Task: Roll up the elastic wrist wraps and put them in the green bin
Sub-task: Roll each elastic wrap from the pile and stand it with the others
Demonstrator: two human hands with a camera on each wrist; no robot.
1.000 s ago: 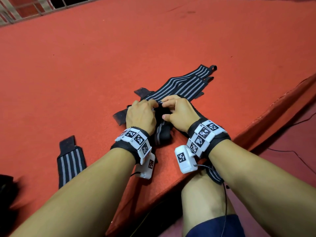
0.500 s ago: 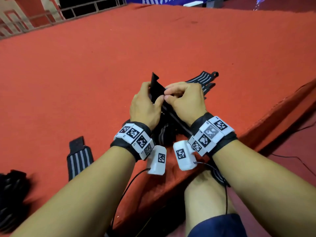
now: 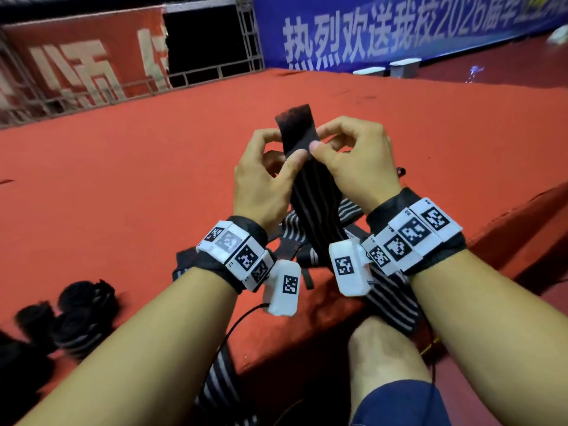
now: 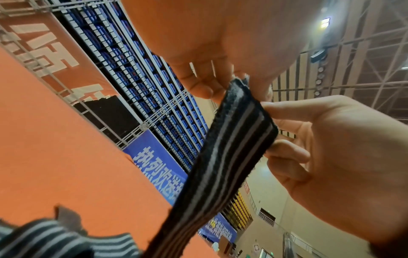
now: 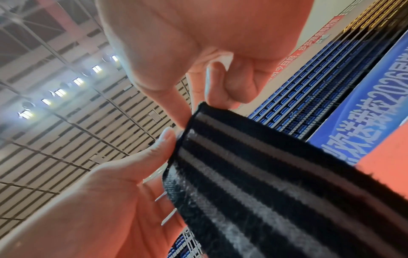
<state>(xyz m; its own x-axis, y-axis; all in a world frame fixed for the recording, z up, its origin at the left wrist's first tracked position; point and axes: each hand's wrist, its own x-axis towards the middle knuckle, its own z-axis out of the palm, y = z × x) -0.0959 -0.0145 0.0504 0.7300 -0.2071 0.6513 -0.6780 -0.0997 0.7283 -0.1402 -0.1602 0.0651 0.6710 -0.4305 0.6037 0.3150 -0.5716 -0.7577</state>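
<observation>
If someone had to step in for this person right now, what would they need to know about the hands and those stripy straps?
Left hand: pinching the raised wrist wrap near its plain black end.
Right hand: pinching the same wrap from the other side.
The wrap is held up off the red mat, still unrolled, its tail hanging towards the loose wraps piled under the wrists.
Several rolled wraps lie on the mat at the left.
Left to do: roll this wrap and the loose ones, then bin them all. No green bin is in view.
</observation>
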